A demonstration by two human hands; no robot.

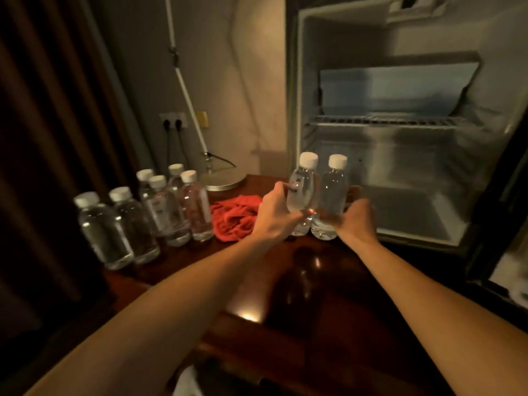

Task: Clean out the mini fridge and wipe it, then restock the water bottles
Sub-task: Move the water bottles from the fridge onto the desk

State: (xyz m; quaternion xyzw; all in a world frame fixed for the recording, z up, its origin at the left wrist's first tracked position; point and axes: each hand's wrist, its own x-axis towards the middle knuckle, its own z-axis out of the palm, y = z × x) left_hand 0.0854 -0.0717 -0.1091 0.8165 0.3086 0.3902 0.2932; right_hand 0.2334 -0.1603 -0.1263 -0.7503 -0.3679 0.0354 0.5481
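Head view. My left hand point(275, 214) grips one water bottle point(303, 192), fingers wrapped round its body; my right hand point(355, 217) grips a second bottle point(333, 195), its fingers mostly hidden behind the plastic. Both bottles stand upright, touching side by side, just in front of the open mini fridge point(400, 167) at 1 o'clock. I cannot tell whether their bases rest on the tabletop point(257, 281). Six more bottles point(148, 212) stand grouped at 9 o'clock, labels blurred. A red cloth point(234, 218) lies crumpled between that group and my left hand. The fridge door, at 3 o'clock, is cut off by the frame edge.
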